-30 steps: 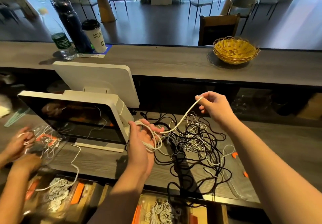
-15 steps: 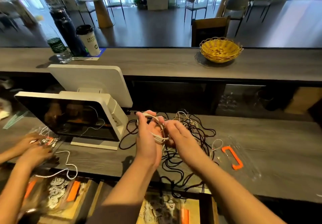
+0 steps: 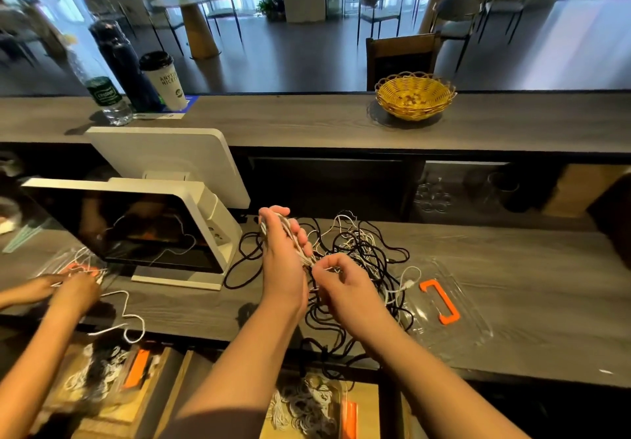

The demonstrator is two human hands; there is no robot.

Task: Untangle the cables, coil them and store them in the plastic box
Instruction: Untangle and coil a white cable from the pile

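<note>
The left hand (image 3: 281,261) stands upright at the centre of the frame, fingers curled round a small coil of white cable (image 3: 295,245) wound over them. Just to its right, the right hand (image 3: 345,283) pinches the loose run of that same cable between thumb and fingertips, close against the coil. Both hands are clamped on the one cable and nearly touch.

Behind and below them, a heap of tangled cables (image 3: 355,251), black and white, lies on the desk (image 3: 529,268), with black loops trailing over the near edge at lower centre. To the right of the heap a clear plastic lid with an orange handle (image 3: 440,302) lies flat on the desk. A plastic box (image 3: 307,408) already holding coiled cables sits below the desk edge at the bottom of the frame.

The cable looks light, thin and limp, so it should bend easily but snag on its neighbours; it is probably best held close to the coil, feeding short lengths, not tugged from far off, since a hard pull would likely tighten knots in the heap. The coil may spring loose if the fingers relax.

Further out, a white screen (image 3: 129,227) stands at centre left, another person's hands (image 3: 68,290) work at the far left, and a yellow basket (image 3: 415,99) sits on the upper counter.
</note>
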